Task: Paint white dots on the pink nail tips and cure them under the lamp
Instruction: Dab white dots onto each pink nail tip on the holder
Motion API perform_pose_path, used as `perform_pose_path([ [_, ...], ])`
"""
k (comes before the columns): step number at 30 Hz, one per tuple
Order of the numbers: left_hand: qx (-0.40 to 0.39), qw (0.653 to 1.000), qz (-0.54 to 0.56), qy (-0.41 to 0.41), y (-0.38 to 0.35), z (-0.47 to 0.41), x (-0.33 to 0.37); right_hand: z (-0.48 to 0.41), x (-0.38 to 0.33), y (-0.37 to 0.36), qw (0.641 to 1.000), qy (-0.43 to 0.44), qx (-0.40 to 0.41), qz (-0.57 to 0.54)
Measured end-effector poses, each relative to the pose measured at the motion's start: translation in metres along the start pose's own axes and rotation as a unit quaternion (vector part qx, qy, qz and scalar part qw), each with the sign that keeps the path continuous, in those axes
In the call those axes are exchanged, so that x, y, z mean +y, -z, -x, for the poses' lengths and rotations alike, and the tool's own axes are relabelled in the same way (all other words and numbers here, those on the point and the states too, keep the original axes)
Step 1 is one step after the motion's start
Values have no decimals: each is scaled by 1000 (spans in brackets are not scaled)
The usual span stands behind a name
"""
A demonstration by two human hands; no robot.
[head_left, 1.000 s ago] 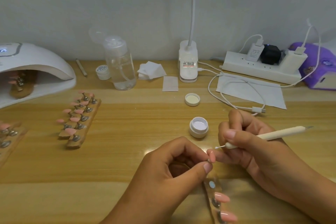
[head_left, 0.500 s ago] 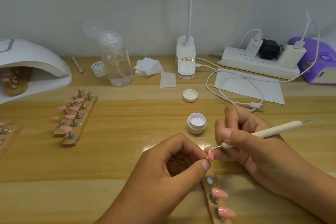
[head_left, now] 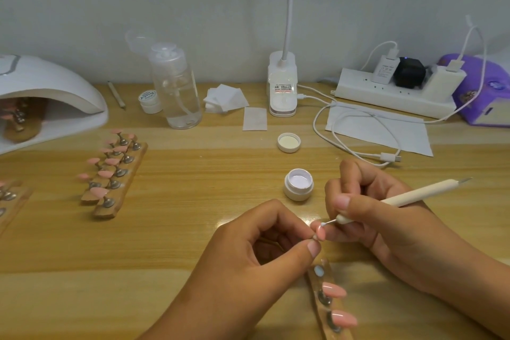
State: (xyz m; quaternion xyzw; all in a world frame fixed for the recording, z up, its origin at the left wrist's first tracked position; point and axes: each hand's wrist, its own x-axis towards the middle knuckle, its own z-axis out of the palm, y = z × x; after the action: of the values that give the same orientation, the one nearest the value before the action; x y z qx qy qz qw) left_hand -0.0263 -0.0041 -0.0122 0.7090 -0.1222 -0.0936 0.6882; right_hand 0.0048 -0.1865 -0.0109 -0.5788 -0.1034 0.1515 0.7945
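On my feed, the left hand's (head_left: 248, 254) thumb and forefinger pinch the stem of one pink nail tip (head_left: 320, 232), holding it up just above the table (head_left: 193, 201). The right hand (head_left: 386, 223) grips a cream dotting pen (head_left: 408, 196) like a pencil, fingers curled round its barrel, and the pen's fine metal point touches the upper edge of that nail tip, where I see a small white spot. Directly below the left thumb lies a wooden holder strip (head_left: 321, 312) carrying two more pink tips and one bare magnet socket. Just beyond the hands stands the open jar of white gel (head_left: 298, 184), with its lid (head_left: 289, 142) lying upturned farther back. Off to the left, two more strips (head_left: 138, 152) of pink tips lie side by side, and at the far left the white curing lamp (head_left: 49, 88) covers another loaded strip (head_left: 19, 124).
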Motion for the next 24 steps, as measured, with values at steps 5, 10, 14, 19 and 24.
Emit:
perform_pose_path([
  [5,3,1000,-5,-3,0,0,-1,1,-1,0,1000,4,3,-16],
  [10,0,1000,-2,1,0,0,-1,0,0,1,1000,-3,-3,-2],
  [14,-1,1000,-2,2,0,0,-1,0,-1,1,1000,0,-3,-11],
  [19,-2,1000,-3,2,0,-1,-1,0,-1,1,1000,-3,-6,-10],
  [24,-2,1000,-5,2,0,0,-2,0,-1,0,1000,-3,-7,-18],
])
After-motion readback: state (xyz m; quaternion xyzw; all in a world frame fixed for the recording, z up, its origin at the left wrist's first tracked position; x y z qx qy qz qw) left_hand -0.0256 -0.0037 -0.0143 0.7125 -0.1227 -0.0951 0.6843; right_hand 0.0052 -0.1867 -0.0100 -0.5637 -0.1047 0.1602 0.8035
